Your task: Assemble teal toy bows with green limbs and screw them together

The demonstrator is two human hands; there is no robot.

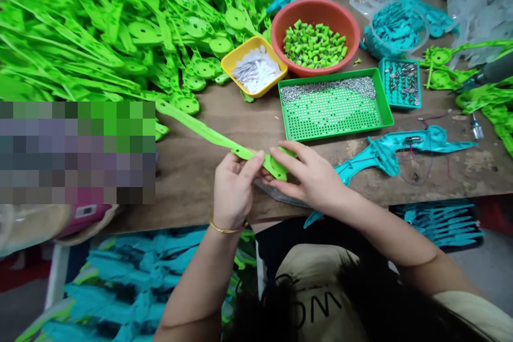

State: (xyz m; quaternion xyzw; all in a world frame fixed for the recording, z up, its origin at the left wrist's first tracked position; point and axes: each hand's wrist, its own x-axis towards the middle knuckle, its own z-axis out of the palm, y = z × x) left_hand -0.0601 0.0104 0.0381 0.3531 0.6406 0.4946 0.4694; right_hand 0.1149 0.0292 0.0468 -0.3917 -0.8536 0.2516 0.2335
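Both hands grip a long lime-green plastic part (204, 131), shaped like a toy's shell half, just over the table's front edge. My left hand (234, 189) pinches it near its wider end, thumb on top. My right hand (315, 173) has its fingers curled over the rounded end, hiding some of it. The far tip slants up and left, toward the big pile of similar green parts (140, 32). Right of my right hand lies a turquoise plastic shell half (380, 152) with a small motor and thin wires in it.
Beyond my hands stand a green perforated tray (285, 123) of tiny screws, a yellow dish (228, 61) of white pieces, a red bowl (280, 45) of green-capped parts and a turquoise box (417, 101) of metal pieces. A dark tool (491, 72) hangs at right.
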